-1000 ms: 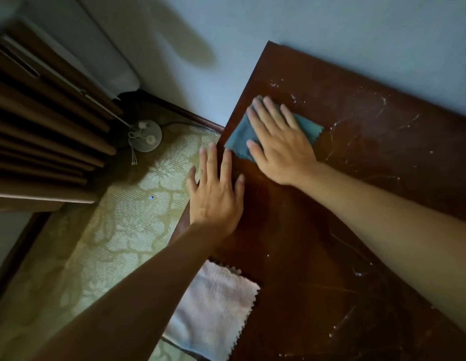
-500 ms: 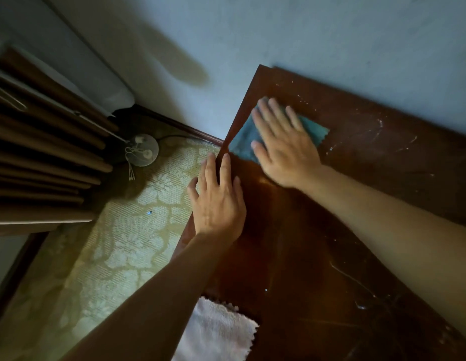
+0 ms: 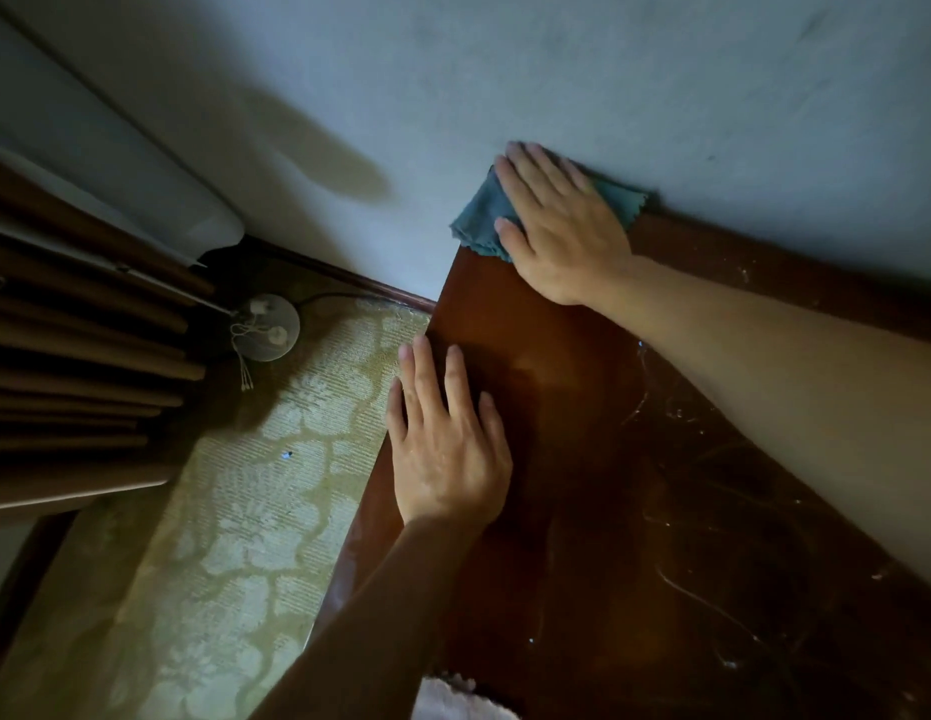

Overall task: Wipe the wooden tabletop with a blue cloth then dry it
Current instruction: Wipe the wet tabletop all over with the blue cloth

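Right hand (image 3: 564, 226) flat, fingers straight, pressing blue cloth (image 3: 484, 213) onto tabletop (image 3: 582, 459) far-left corner, against the wall (image 3: 608, 70). Left hand (image 3: 447, 459) palm-down, fingers spread, at left edge. White cloth (image 3: 453, 701) at near edge.

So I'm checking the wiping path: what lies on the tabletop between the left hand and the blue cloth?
Head view: only bare wooden tabletop lies between the left hand and the blue cloth under the right hand; nothing sits on that stretch.
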The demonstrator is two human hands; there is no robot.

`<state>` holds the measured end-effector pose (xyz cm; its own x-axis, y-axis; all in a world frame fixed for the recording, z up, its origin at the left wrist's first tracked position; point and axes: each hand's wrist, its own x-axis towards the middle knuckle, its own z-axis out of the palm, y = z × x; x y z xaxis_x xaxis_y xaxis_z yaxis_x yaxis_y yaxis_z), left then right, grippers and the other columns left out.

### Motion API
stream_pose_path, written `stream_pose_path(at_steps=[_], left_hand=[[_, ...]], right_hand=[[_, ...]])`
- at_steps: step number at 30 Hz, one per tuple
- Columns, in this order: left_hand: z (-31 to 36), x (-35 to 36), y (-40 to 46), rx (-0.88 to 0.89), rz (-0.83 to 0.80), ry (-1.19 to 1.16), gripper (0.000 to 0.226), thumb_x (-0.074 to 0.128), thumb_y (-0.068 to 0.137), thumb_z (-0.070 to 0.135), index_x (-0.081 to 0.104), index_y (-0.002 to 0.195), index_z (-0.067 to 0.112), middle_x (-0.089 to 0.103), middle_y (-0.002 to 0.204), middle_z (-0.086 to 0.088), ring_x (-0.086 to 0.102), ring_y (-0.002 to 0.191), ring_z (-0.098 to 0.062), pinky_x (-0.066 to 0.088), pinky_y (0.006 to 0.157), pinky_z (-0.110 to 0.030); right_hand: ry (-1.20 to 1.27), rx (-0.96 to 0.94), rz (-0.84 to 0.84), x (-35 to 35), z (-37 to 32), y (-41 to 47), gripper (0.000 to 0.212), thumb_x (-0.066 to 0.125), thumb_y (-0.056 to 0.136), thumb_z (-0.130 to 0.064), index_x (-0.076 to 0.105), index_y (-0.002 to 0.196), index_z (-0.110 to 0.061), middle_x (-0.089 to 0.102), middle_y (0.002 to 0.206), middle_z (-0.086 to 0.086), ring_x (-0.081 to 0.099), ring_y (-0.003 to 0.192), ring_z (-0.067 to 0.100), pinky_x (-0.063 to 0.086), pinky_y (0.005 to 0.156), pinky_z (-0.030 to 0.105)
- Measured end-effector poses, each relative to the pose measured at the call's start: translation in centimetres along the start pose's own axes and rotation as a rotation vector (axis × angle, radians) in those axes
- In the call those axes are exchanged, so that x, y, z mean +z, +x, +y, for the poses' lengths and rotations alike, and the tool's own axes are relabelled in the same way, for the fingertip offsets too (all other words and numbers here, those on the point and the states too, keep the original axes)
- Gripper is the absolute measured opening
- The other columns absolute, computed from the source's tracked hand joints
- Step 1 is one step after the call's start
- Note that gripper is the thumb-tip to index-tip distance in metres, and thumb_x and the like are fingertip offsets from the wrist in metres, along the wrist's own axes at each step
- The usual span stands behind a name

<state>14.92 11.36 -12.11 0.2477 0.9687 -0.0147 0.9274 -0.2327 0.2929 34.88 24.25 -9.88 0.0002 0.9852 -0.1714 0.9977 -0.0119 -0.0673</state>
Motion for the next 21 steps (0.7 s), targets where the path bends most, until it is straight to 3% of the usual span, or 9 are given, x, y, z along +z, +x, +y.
stream_pose_path(at_steps=[5, 8, 15, 21], left_hand=[[0.1, -0.4, 0.0, 0.003, 0.013, -0.022, 0.052, 0.037, 0.1, 0.031, 0.046, 0.143, 0.002, 0.031, 0.159, -0.024, 0.024, 0.151, -0.036, 0.024, 0.121, -0.05], [0.1, -0.4, -0.1, 0.0, 0.0, -0.034, 0.049, 0.038, 0.1, 0.031, 0.046, 0.14, 0.003, 0.029, 0.159, -0.024, 0.022, 0.151, -0.036, 0.024, 0.121, -0.051], [0.2, -0.4, 0.0, 0.003, 0.021, -0.042, 0.053, 0.037, 0.1, 0.032, 0.044, 0.145, 0.004, 0.029, 0.159, -0.025, 0.026, 0.149, -0.038, 0.026, 0.119, -0.053], [0.1, -0.4, 0.1, -0.007, -0.001, -0.051, 0.055, 0.039, 0.099, 0.032, 0.042, 0.148, 0.007, 0.026, 0.162, -0.019, 0.021, 0.152, -0.034, 0.021, 0.12, -0.049]], right_hand=[[0.004, -0.296, 0.029, 1.4, -4.0, -7.1, 0.068, 0.022, 0.103, -0.042, 0.023, 0.161, -0.005, 0.019, 0.169, 0.013, 0.013, 0.158, 0.028, 0.01, 0.13, 0.047], [0.0, -0.361, 0.018, 1.7, -4.0, -8.2, 0.066, 0.022, 0.105, -0.042, 0.022, 0.161, -0.008, 0.018, 0.17, 0.011, 0.013, 0.158, 0.025, 0.012, 0.129, 0.047], [-0.051, -0.194, 0.007, 0.4, 0.9, -2.9, 0.064, 0.016, 0.108, -0.045, 0.007, 0.164, -0.014, 0.004, 0.172, 0.005, 0.0, 0.159, 0.019, -0.001, 0.13, 0.041], [0.007, -0.093, 0.036, 0.6, -1.1, -5.8, 0.064, 0.022, 0.108, -0.041, 0.013, 0.163, -0.009, 0.01, 0.171, 0.011, 0.006, 0.159, 0.025, 0.003, 0.13, 0.044]])
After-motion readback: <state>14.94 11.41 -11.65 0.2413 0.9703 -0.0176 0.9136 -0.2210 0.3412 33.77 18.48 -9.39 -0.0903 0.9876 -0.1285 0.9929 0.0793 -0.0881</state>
